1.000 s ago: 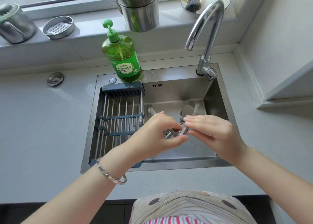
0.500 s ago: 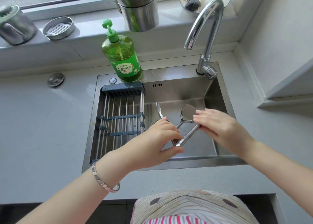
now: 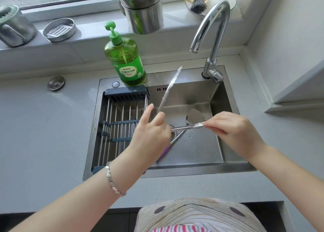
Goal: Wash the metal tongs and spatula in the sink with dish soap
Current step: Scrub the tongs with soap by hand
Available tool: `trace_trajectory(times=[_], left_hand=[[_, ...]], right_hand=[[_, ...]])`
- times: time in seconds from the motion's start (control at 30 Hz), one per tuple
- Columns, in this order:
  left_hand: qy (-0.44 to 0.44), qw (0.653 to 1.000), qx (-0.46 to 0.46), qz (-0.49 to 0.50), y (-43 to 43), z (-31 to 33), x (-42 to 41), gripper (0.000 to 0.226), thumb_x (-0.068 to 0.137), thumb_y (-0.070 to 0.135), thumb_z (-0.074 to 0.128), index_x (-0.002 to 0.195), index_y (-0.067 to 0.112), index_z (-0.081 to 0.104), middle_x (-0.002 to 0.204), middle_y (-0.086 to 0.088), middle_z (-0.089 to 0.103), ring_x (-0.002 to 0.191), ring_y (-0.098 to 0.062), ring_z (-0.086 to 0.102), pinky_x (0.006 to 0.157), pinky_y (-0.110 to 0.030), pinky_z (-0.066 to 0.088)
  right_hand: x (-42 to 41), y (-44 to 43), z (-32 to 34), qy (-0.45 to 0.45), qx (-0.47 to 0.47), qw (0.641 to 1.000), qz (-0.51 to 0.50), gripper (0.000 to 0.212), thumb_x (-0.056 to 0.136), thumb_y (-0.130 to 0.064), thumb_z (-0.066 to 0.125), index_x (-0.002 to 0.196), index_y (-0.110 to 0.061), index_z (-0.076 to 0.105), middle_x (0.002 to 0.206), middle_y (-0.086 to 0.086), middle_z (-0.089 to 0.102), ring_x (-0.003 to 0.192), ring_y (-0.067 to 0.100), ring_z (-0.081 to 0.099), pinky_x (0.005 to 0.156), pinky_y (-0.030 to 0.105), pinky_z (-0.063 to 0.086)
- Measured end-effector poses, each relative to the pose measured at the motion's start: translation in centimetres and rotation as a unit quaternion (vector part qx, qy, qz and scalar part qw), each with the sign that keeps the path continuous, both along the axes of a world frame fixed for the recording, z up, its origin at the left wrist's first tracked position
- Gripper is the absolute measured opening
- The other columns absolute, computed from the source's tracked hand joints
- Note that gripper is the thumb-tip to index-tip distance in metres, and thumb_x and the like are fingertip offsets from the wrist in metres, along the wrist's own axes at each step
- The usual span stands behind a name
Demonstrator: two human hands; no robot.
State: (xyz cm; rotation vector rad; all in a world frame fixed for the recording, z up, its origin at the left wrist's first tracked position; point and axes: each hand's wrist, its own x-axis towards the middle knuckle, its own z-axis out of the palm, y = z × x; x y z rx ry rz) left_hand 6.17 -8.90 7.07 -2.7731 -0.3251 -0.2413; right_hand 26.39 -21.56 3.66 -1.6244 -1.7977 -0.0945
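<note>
Squarely over the stainless sink (image 3: 192, 170), the metal tongs (image 3: 169, 89) are held in the air with their two arms splayed wide. One arm points up toward the green dish soap bottle (image 3: 126, 61). The other runs level to the right, with white foam on its tip. The left hand (image 3: 150, 131) grips the hinge end, index finger sticking out straight, and the right hand (image 3: 233, 128) pinches the foamy tip between thumb and fingertips.

Below them the spatula (image 3: 194, 117) lies on the basin floor, its purple handle angled down-left under the left hand. A sliding drain rack (image 3: 122, 119) spans the basin's left side, and the faucet (image 3: 213, 29) arches over the back right corner. A bracelet (image 3: 114, 180) circles the left wrist. On the sill stand stacked steel pots (image 3: 143, 12) and a dish brush (image 3: 198, 3).
</note>
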Motion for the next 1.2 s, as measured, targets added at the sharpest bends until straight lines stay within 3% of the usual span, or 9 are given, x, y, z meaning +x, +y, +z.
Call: trace_trajectory(times=[0.33,0.4,0.5,0.53,0.6,0.67,0.7,0.87,1.2], left_hand=[[-0.071,0.997,-0.008,-0.019,0.2,-2.1,-0.6,0.015,0.065,0.006,0.077,0.062,0.011,0.063,0.063,-0.004,0.063,0.078,-0.020,0.064,0.092,-0.039,0.047],[-0.115,0.990,-0.034,-0.070,0.1,-3.0,-1.0,0.016,0.078,0.012,0.070,0.094,0.007,0.067,0.092,-0.008,0.070,0.104,-0.022,0.057,0.101,-0.040,0.038],[-0.182,0.958,-0.220,-0.026,-0.1,-2.5,-1.1,0.072,0.082,0.034,0.064,0.141,0.015,0.027,0.143,-0.004,0.034,0.135,-0.024,0.029,0.115,-0.043,0.024],[-0.197,0.916,-0.345,0.048,-0.3,-1.8,-1.0,0.088,0.078,0.037,0.068,0.145,0.021,0.014,0.147,0.000,0.023,0.138,-0.022,0.026,0.116,-0.040,0.023],[-0.173,0.729,-0.626,0.216,-0.5,0.2,-0.3,0.101,0.074,0.030,0.075,0.148,0.025,0.007,0.147,0.002,0.027,0.127,-0.012,0.045,0.108,-0.033,0.037],[-0.097,0.517,-0.799,0.289,-0.3,1.4,0.5,0.073,0.078,0.016,0.072,0.140,0.014,0.033,0.125,-0.005,0.060,0.094,-0.013,0.068,0.082,-0.033,0.056],[-0.062,0.479,-0.825,0.292,-0.2,1.5,0.7,0.050,0.082,0.013,0.069,0.127,0.009,0.049,0.104,-0.007,0.071,0.076,-0.015,0.071,0.067,-0.030,0.058],[-0.022,0.516,-0.792,0.326,-1.0,1.3,1.2,0.026,0.095,0.024,0.051,0.081,0.008,0.066,0.040,0.009,0.042,0.036,-0.006,0.029,0.040,-0.016,0.025],[-0.072,0.622,-0.704,0.335,-1.3,0.4,1.3,0.026,0.093,0.026,0.054,0.075,0.013,0.065,0.047,0.005,0.042,0.041,-0.009,0.033,0.048,-0.022,0.029]], right_hand=[[-0.5,-0.2,-1.1,-0.019,0.003,1.000,-0.018,0.011,0.078,-0.010,0.067,0.080,-0.003,0.075,0.075,0.004,0.074,0.067,0.019,0.071,0.067,0.025,0.051],[0.0,-0.2,-1.2,-0.010,0.010,1.000,-0.021,0.017,0.080,-0.012,0.062,0.078,-0.002,0.075,0.074,0.005,0.073,0.065,0.020,0.070,0.065,0.026,0.051],[0.4,-0.2,-1.1,-0.013,0.032,0.999,-0.018,0.020,0.084,-0.010,0.058,0.078,-0.001,0.075,0.075,0.007,0.073,0.066,0.023,0.069,0.059,0.032,0.056],[0.6,-0.2,-1.0,-0.015,0.042,0.999,-0.019,0.019,0.084,-0.008,0.058,0.079,0.000,0.074,0.076,0.008,0.073,0.067,0.024,0.070,0.060,0.033,0.057],[0.7,-0.1,-0.8,-0.029,0.066,0.997,-0.026,0.015,0.082,-0.003,0.061,0.080,0.002,0.075,0.078,0.010,0.073,0.072,0.025,0.071,0.065,0.035,0.057],[0.7,0.1,-0.5,-0.046,0.098,0.994,-0.028,0.014,0.082,-0.001,0.062,0.079,0.001,0.075,0.080,0.010,0.074,0.076,0.025,0.072,0.071,0.034,0.056],[0.8,0.3,-0.4,-0.051,0.110,0.992,-0.024,0.014,0.082,0.000,0.062,0.078,0.001,0.075,0.082,0.009,0.074,0.078,0.024,0.072,0.073,0.035,0.057],[0.3,1.0,-0.9,-0.070,0.083,0.994,-0.014,0.017,0.074,0.011,0.067,0.083,0.000,0.076,0.090,0.008,0.074,0.086,0.023,0.071,0.082,0.039,0.056],[-2.2,0.5,-1.0,-0.076,-0.043,0.995,-0.046,0.038,0.086,-0.028,0.055,0.106,0.000,0.070,0.114,0.014,0.067,0.112,0.025,0.061,0.102,0.034,0.040]])
